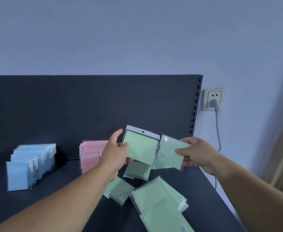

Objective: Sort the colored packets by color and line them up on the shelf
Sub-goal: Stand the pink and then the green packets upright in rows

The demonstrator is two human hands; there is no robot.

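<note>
My left hand [116,151] grips a green packet [141,146] with a white header, held upright above the dark shelf [62,185]. My right hand [197,154] grips a second green packet [168,152], tilted, just to the right of the first; their edges overlap. Below them several loose green packets [156,198] lie scattered on the shelf. A row of blue packets [28,164] stands at the left, and a row of pink packets [91,154] stands in the middle, partly hidden by my left wrist.
The shelf's dark back panel [87,106] rises behind the packets, with a slotted upright [195,104] at its right end. A wall socket [212,98] with a plugged-in grey cable [218,131] sits right of the shelf. The shelf's right edge runs diagonally below my right arm.
</note>
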